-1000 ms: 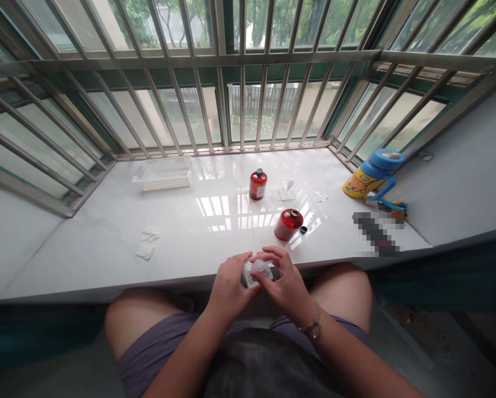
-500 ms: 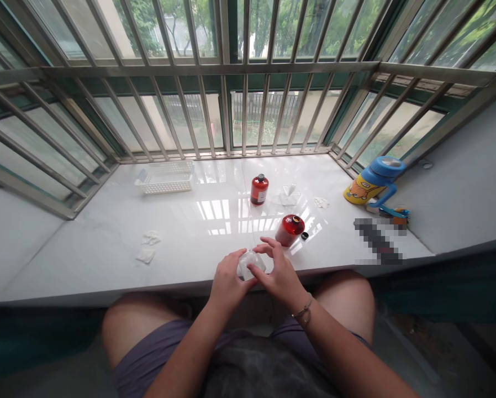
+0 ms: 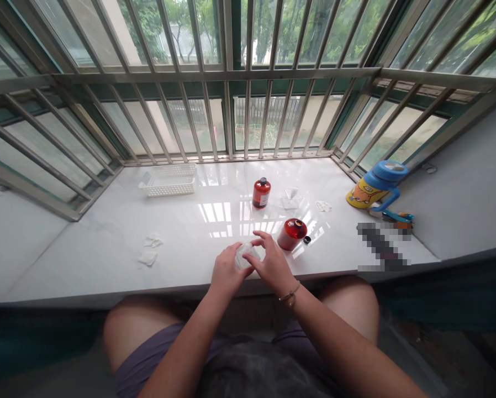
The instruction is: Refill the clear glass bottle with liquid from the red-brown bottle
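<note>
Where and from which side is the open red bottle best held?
Probably around the round body of the open red bottle, from its near left, beside the right hand: it stands upright, its curved wall suits a wrapping grip, and the black cap lies at its right.

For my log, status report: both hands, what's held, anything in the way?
Left hand gripping small clear container, right hand at it. Possible obstacle: open red bottle near right hand, black cap beside it.
</note>
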